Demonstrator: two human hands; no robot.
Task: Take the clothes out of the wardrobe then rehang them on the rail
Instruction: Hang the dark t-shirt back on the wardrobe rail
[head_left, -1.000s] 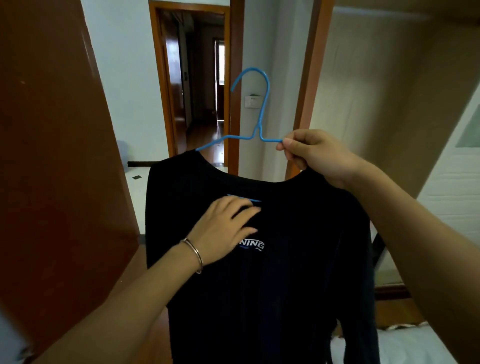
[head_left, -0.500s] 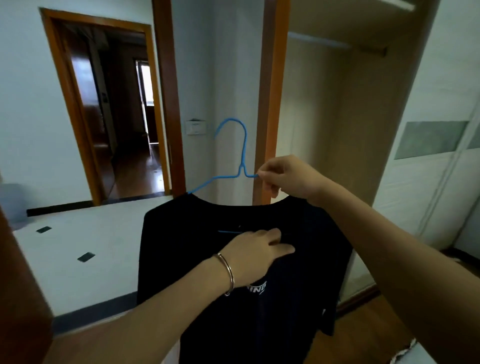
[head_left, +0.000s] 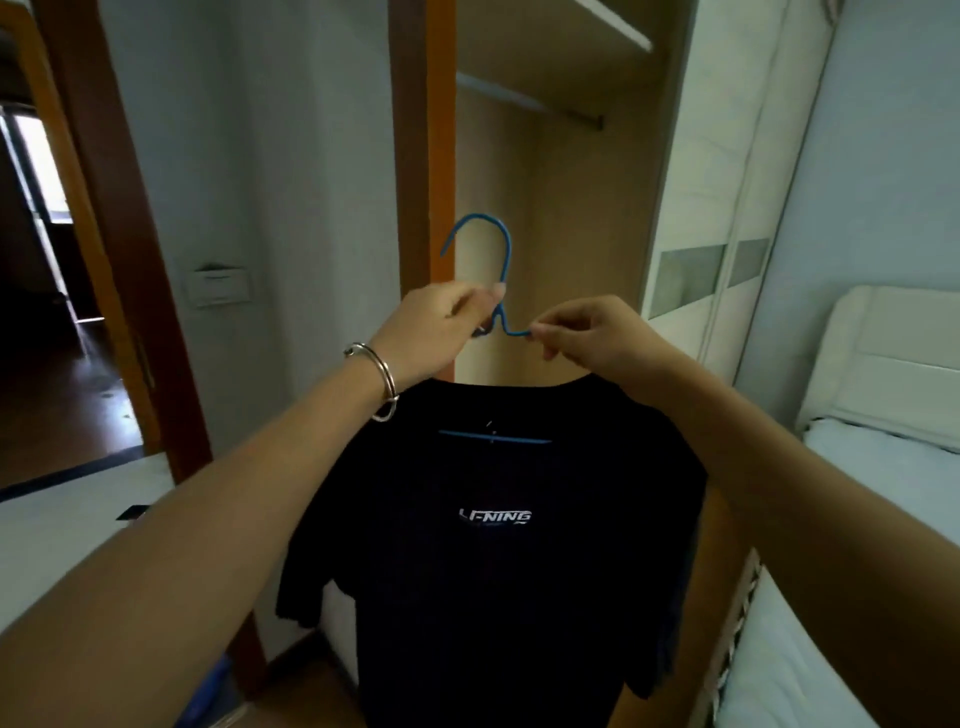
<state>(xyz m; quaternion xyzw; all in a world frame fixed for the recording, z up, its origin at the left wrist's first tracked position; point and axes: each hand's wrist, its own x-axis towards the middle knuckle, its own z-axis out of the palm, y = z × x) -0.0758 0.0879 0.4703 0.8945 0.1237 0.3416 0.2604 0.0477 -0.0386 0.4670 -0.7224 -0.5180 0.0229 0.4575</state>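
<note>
Rehanging looks to be the step in hand: a black Li-Ning T-shirt (head_left: 493, 519) hangs on a blue wire hanger (head_left: 491, 270) held up in front of the open wardrobe (head_left: 571, 208), whose rail (head_left: 530, 101) runs bare at about 1 o'clock, well above the hook. The left hand (head_left: 441, 332) is closed around the hanger's neck just below the hook, thumb pressed on the wire, while the right hand (head_left: 587, 332) pinches the wire's right shoulder between thumb and forefinger at 3 o'clock of the neck. The next move likely calls for lifting the hanger up and inward so the hook, which opens toward 9 o'clock, clears and drops over the rail. Compared with half a second ago, the left hand has left the shirt's chest and risen to the neck, and the view has swung further toward the wardrobe, so the doorway (head_left: 41, 260) now sits at the 9 o'clock edge.
</note>
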